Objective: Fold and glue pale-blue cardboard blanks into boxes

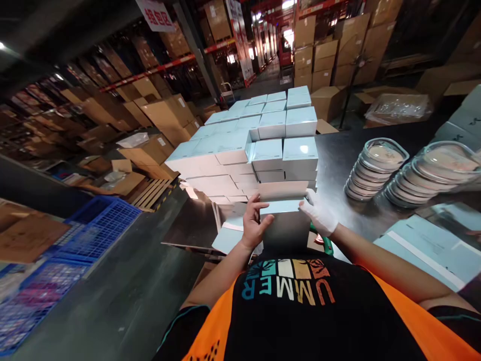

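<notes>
My left hand (253, 220) is bare and grips the left edge of a pale blue box (282, 205) with its flap raised. My right hand (319, 214), in a white glove, holds the box's right edge. The box sits on a dark table (338, 165) close in front of me. Just beyond it rises a large stack of closed pale blue boxes (255, 145), several layers high. A flat pale blue box blank (231, 235) lies under my left wrist.
Two stacks of round clear-lidded dishes (376, 168) stand at the right on the table. More flat blue blanks (428, 245) lie at the near right. Blue plastic crates (93, 225) sit on the floor at left. Cardboard cartons (323, 50) and racking fill the background.
</notes>
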{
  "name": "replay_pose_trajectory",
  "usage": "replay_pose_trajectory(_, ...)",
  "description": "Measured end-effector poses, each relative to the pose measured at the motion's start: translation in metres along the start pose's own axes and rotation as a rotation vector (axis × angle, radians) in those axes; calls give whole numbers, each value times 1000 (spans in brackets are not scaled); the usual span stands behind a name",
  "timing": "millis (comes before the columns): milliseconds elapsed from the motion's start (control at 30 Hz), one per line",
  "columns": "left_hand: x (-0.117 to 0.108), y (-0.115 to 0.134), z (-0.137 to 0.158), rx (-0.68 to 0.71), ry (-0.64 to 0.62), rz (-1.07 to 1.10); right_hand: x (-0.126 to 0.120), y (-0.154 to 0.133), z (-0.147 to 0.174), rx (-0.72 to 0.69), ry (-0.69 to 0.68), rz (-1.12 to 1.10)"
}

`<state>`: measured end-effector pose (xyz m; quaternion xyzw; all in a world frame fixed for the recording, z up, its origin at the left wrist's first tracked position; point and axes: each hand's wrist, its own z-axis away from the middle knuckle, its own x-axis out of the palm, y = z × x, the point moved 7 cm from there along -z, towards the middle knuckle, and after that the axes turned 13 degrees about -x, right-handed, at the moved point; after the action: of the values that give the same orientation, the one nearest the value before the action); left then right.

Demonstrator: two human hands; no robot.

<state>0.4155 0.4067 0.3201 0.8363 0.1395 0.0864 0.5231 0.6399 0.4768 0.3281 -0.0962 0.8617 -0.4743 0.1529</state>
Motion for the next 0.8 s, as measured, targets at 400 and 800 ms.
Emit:
replay_pose_trajectory(400, 6, 46, -9, 358, -336, -65, 3, -28, 11, -233, -317, -53)
replay_pose_trajectory(800, 0, 37, -16, 302, -222, 24, 5, -6, 10, -99, -233, 22)
